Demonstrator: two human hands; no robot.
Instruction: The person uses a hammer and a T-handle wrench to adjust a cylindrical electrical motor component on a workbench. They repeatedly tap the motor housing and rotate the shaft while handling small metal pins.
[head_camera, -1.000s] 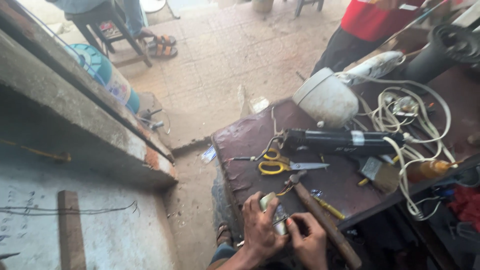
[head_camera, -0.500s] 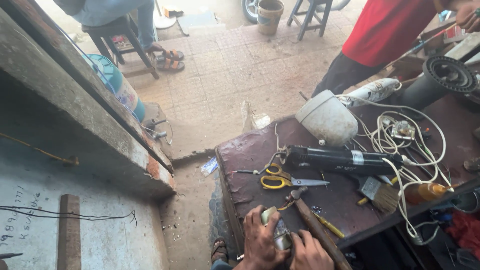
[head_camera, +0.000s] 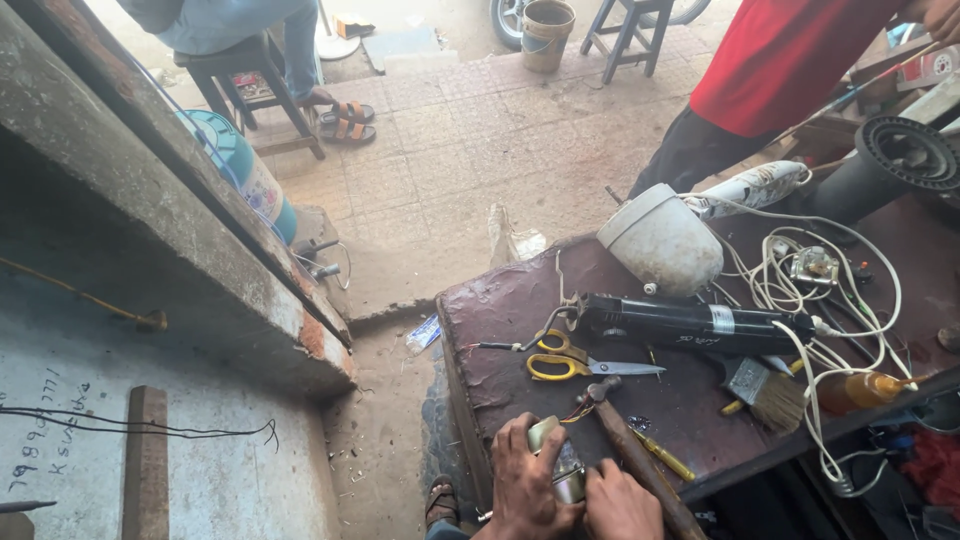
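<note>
Both hands now lower in frame: left hand (head_camera: 525, 485) and right hand (head_camera: 620, 505), fingers closed round a small metal part (head_camera: 566, 478), bracing it beside hammer (head_camera: 630, 450) on worktable (head_camera: 500, 320).

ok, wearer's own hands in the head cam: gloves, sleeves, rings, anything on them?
Both bare. Left hand and right hand show no gloves or rings, and no sleeve reaches the visible wrists. The fingers look smudged with dark grime. Forearms run off the bottom edge, so anything worn higher up cannot be seen.
</note>
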